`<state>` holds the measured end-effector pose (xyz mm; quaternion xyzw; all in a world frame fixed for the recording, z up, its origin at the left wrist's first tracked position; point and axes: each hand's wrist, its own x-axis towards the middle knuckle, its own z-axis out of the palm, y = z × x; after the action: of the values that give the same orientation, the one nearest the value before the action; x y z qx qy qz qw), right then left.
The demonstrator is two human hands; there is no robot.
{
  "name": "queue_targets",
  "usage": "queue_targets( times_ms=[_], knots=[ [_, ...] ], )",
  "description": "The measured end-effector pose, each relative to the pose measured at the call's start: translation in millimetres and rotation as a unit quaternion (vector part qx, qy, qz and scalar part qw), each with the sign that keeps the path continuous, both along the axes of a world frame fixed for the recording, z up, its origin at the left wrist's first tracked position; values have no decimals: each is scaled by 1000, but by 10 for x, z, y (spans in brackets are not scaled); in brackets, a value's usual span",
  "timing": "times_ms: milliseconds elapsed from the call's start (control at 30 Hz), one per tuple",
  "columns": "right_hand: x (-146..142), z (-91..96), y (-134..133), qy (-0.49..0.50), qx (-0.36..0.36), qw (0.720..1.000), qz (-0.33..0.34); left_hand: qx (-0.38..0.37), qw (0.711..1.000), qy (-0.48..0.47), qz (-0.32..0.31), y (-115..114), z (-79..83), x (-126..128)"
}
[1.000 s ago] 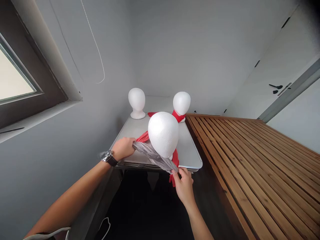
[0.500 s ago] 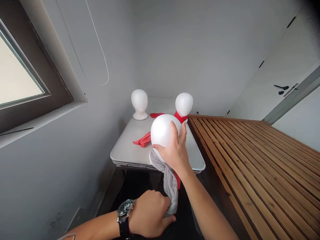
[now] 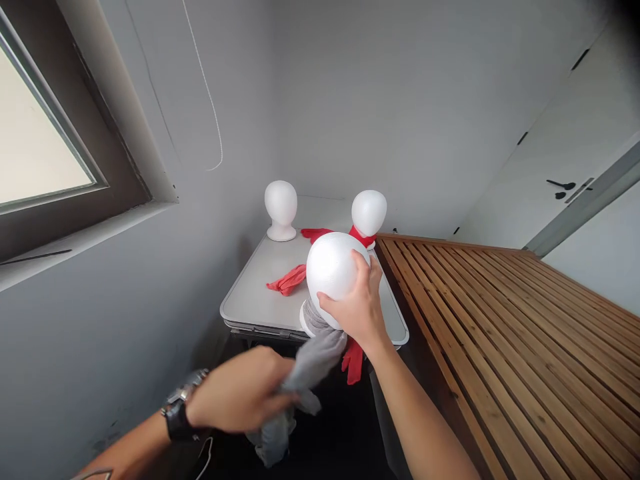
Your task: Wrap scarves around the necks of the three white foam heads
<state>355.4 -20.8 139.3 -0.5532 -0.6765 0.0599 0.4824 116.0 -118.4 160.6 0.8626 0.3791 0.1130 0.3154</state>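
Left hand (image 3: 240,399) fisted low, right hand (image 3: 357,308) cupped, forearm extended

The foam head (image 3: 334,273) is white; the scarf (image 3: 310,363) grey; the cloth (image 3: 289,280) red; the table (image 3: 260,293) pale grey.
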Motion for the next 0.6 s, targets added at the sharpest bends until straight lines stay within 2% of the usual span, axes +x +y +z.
queue_targets(
  times_ms=[133,233,300,367,433,533,600],
  knots=[
    [94,11,-29,11,1,1000,10,27,979,30,198,442,124,-627],
    [223,76,-53,7,39,999,-6,44,969,52,237,778,114,-872],
    [371,149,-34,-5,88,996,-32,11,969,68,236,1010,106,-922],
    [571,233,51,-22,138,988,-62,-42,972,74,220,1293,123,-896],
    [807,307,219,-40,170,981,-86,-52,980,84,175,1657,184,-800],
    [1174,356,605,-64,182,976,-104,20,980,147,129,2319,371,-516],
    [1382,328,900,-78,184,974,-104,76,961,199,178,2760,517,-244]
  ],
)
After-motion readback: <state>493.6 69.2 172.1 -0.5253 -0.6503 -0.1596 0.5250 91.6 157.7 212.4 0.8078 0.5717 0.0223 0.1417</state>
